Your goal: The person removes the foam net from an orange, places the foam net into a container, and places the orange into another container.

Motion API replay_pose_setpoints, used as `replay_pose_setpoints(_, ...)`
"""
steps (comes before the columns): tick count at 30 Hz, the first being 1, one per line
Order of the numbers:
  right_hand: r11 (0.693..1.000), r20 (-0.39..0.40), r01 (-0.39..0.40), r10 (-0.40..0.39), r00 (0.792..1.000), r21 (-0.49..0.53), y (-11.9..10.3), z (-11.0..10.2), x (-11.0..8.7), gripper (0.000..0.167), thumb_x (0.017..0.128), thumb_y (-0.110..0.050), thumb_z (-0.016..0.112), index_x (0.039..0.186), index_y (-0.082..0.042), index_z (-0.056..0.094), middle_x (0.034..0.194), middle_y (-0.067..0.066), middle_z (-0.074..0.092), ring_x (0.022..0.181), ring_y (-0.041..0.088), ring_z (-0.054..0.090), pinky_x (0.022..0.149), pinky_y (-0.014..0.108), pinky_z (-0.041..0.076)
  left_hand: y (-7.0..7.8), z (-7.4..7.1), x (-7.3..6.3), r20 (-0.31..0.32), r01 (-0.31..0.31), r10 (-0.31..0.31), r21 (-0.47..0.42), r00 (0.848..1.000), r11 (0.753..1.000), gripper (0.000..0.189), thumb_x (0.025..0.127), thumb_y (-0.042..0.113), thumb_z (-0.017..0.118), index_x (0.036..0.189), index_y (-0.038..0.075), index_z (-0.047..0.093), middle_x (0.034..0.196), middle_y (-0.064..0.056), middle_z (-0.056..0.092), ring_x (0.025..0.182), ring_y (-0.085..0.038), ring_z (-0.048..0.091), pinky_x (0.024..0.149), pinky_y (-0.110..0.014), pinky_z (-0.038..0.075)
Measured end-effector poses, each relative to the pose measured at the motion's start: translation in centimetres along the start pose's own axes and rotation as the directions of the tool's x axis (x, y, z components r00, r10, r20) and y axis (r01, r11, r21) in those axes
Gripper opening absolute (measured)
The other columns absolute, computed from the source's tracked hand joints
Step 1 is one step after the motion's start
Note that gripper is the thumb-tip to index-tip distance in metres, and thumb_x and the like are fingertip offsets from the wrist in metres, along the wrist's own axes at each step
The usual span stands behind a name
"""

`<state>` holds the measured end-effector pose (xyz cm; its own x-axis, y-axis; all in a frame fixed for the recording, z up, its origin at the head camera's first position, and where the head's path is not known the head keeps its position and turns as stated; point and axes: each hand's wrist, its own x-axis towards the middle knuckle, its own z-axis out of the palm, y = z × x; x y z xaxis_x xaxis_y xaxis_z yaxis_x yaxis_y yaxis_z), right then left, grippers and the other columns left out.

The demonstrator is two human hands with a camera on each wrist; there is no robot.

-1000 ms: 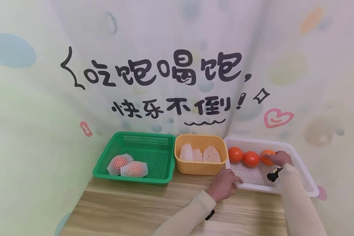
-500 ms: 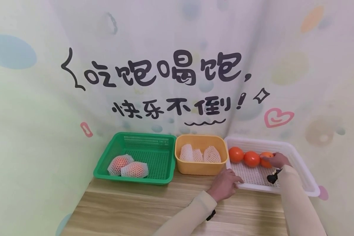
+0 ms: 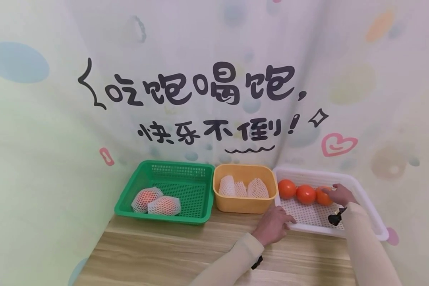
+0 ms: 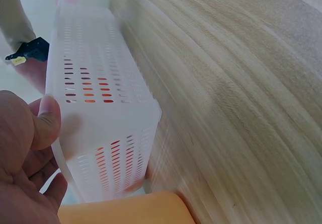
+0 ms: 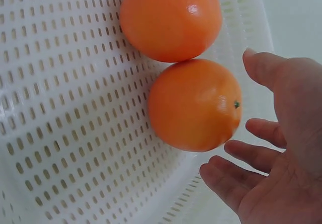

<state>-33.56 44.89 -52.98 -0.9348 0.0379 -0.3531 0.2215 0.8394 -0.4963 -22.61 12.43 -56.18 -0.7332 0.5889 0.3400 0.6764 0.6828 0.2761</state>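
Three round, glossy orange-red fruits, which look like oranges, sit in a row in the white perforated basket (image 3: 307, 216). My right hand (image 3: 339, 194) is at the rightmost orange (image 5: 193, 105). In the right wrist view its fingers are spread and slightly bent beside that fruit, gripping nothing; a small green stem mark shows on the peel. The middle orange (image 5: 171, 20) touches it. My left hand (image 3: 271, 225) holds the near left corner of the basket, thumb (image 4: 46, 121) outside the rim and the other fingers on the inner side.
Left of the basket stands a yellow bin (image 3: 244, 204) with several white foam nets (image 3: 257, 188). Further left, a green basket (image 3: 193, 218) holds two net-wrapped fruits (image 3: 164, 205). All stand on a wooden table (image 3: 157, 250) against a printed curtain (image 3: 214, 39).
The right hand has loosened from the rightmost orange and drawn slightly away to the right. The orange now sits lower, against the middle one. My left hand stays at the basket corner.
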Motion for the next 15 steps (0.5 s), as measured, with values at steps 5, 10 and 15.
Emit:
replay_pose_setpoints(5, 1.000, -0.016, 0.025, -0.025, 1.000, 0.015, -1.1, -0.4, -1.2, 0.097, 0.101, -0.058, 0.049, 0.152, 0.018, 0.017, 0.150, 0.047, 0.028, 0.132, 0.061, 0.038, 0.109, 0.071, 0.039, 0.0, 0.2, -0.1, -0.007, -0.011, 0.011, -0.008, 1.000, 1.000, 0.032, 0.084, 0.020, 0.083, 0.110, 0.038, 0.078, 0.088, 0.022, 0.070, 0.090, 0.004, 0.054, 0.081, -0.008, 0.037)
replay_pose_setpoints(10, 0.998, -0.049, 0.058, -0.058, 0.997, 0.003, -2.1, -0.5, -1.9, 0.099, 0.100, -0.062, 0.049, 0.155, 0.014, 0.016, 0.153, 0.046, 0.026, 0.131, 0.061, 0.038, 0.107, 0.073, 0.039, -0.2, 0.4, -0.1, -0.012, -0.034, 0.034, 0.019, 0.999, 0.999, 0.031, 0.085, 0.022, 0.081, 0.111, 0.037, 0.078, 0.092, 0.021, 0.071, 0.093, 0.002, 0.057, 0.082, -0.010, 0.040)
replay_pose_setpoints(15, 0.997, -0.078, 0.080, -0.080, 0.994, -0.013, -3.3, -0.4, -2.8, 0.100, 0.099, -0.064, 0.051, 0.157, 0.010, 0.016, 0.155, 0.045, 0.024, 0.132, 0.060, 0.037, 0.106, 0.074, 0.039, -0.2, 0.1, -0.1, 0.036, -0.044, 0.042, 0.056, 0.998, 0.997, 0.030, 0.088, 0.025, 0.078, 0.115, 0.038, 0.077, 0.101, 0.022, 0.073, 0.102, 0.002, 0.059, 0.088, -0.013, 0.042)
